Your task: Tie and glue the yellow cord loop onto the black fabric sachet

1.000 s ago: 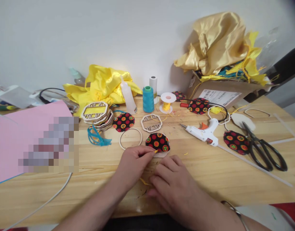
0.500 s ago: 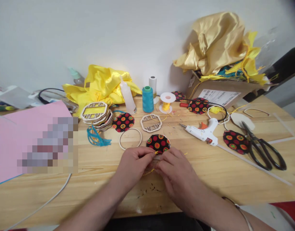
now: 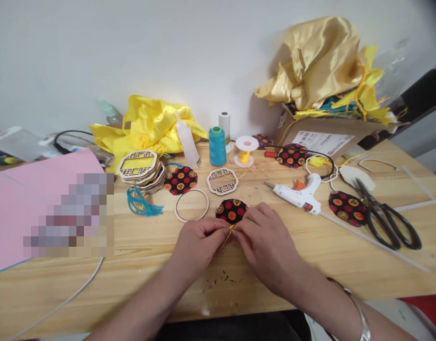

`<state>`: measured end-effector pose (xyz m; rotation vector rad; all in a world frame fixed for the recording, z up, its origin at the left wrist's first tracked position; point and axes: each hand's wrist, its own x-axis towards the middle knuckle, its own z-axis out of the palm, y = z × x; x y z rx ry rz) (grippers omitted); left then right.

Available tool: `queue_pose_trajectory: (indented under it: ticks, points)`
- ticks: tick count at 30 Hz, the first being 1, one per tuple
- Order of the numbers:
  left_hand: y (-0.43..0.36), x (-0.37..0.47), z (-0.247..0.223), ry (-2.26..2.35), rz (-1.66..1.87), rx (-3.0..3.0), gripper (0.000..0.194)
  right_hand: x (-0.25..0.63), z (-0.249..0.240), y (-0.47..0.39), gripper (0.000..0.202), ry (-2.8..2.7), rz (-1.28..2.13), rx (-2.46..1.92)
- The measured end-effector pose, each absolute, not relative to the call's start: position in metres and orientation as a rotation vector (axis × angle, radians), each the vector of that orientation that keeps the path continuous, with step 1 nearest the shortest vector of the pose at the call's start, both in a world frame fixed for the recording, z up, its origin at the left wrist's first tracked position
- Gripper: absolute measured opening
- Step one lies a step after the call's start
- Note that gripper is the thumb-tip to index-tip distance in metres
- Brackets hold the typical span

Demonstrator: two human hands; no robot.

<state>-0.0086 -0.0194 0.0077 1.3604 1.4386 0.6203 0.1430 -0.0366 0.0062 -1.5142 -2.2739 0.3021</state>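
Note:
My left hand point(image 3: 202, 241) and my right hand point(image 3: 265, 241) meet at the middle of the table, both closed in a pinch. Between their fingertips is a yellow cord point(image 3: 231, 228), crossed or looped where the fingers meet, with a tail hanging below. Just beyond the fingers lies a round black patterned fabric piece point(image 3: 232, 211); its near edge is hidden by my hands. Left of it rests a thin wooden ring point(image 3: 175, 206). A wooden lattice frame point(image 3: 222, 181) lies behind the fabric piece.
Behind stand a blue thread cone point(image 3: 217, 148), a spool of yellow cord point(image 3: 245, 156) and a squeeze bottle point(image 3: 189, 144). At right are a glue gun point(image 3: 299, 193) and black scissors point(image 3: 391, 222). Stacked lattice frames point(image 3: 137, 163) and a blue tassel point(image 3: 143, 202) sit left. Dark scraps lie in front.
My right fingers have moved up to meet my left at the yellow cord, which now crosses between the fingertips. The left hand has hardly shifted; the view has moved slightly.

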Motion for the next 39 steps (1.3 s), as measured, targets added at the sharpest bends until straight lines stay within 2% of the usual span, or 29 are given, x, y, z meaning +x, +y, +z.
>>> queue_pose_trajectory:
  ticks: [13,19,25,33,39]
  points:
    - [-0.021,-0.009,0.012,1.433,0.588,1.439,0.014,0.145,0.002,-0.035,0.017,-2.274,0.282,-1.461]
    - [-0.02,-0.009,0.01,1.452,0.587,1.455,0.015,0.157,0.007,-0.028,0.019,-2.182,0.376,-1.381]
    - [-0.019,-0.009,0.01,1.467,0.58,1.464,0.016,0.171,0.008,-0.02,0.013,-2.261,0.646,-1.282]
    - [-0.018,-0.009,0.01,1.429,0.583,1.447,0.015,0.164,0.002,-0.017,0.012,-2.271,0.726,-1.313]
    - [-0.025,-0.015,0.014,1.442,0.744,1.55,0.014,0.162,0.001,-0.016,0.013,-2.225,0.716,-1.318]
